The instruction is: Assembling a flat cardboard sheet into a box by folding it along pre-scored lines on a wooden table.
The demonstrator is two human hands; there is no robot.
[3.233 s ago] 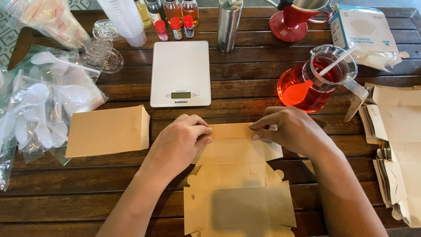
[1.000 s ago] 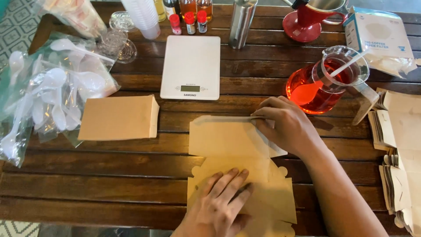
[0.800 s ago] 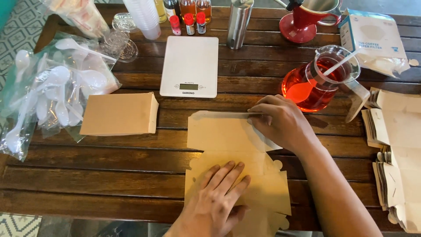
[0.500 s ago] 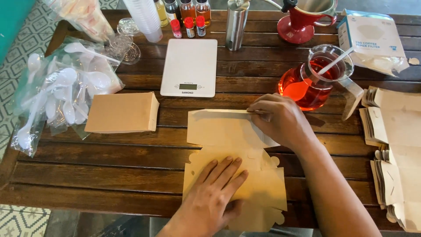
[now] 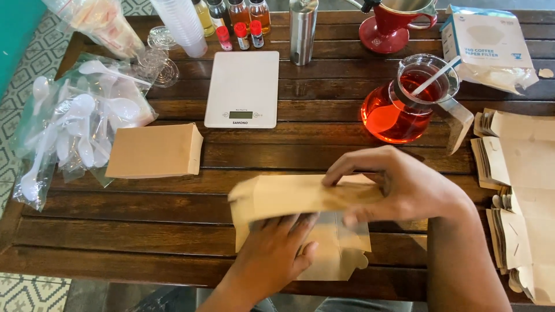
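Observation:
A flat brown cardboard box blank lies near the front edge of the dark wooden table. My right hand grips its far panel and has it folded up and toward me. My left hand lies flat, palm down, on the lower part of the blank, partly under the raised panel. A folded brown box sits to the left of the blank.
A white kitchen scale stands at mid-table. A glass jug of red liquid is at right, a stack of flat brown blanks at far right. Bags of white plastic spoons lie left. Bottles, cups, a steel canister and a red dripper line the back.
My left hand shifted from the blank's top edge down onto its lower part. My right hand lifted the far panel and folded it over toward me.

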